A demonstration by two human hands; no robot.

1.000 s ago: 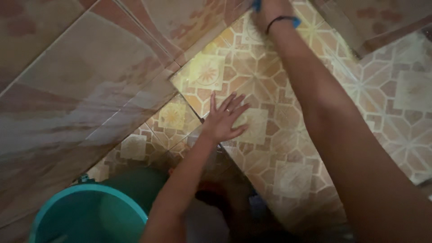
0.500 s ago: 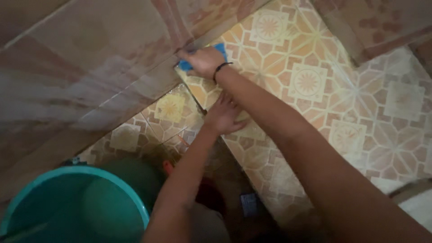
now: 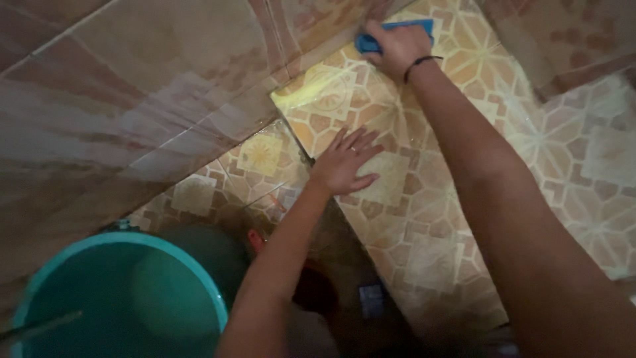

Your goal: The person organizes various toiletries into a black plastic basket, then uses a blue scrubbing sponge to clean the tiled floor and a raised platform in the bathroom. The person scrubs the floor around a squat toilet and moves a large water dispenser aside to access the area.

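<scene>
At about seven o'clock, nearest the camera, a teal bucket (image 3: 119,298) stands on the floor, its inside dark; whether it holds water I cannot tell. From six o'clock the left forearm rises to the left hand (image 3: 348,162), which lies flat near the centre with fingers spread and a ring on one of them, palm pressed on the patterned tile floor (image 3: 424,219) and holding nothing (it looks to be a prop for the lean forward). Farther off, towards twelve o'clock, the right hand (image 3: 397,45), a dark band at its wrist, is closed over a blue cloth (image 3: 368,44), fingers curled on top and pressing it down where the patterned floor meets the reddish wall tiles (image 3: 152,99) that run across from nine to eleven o'clock.

The step in hand reads as wiping the floor along the foot of the wall, with a wet sheen showing on the tile at eleven o'clock. The next stroke, as I judge it, calls for steady downward pressure on the cloth along that joint, the left palm bearing the weight.
</scene>
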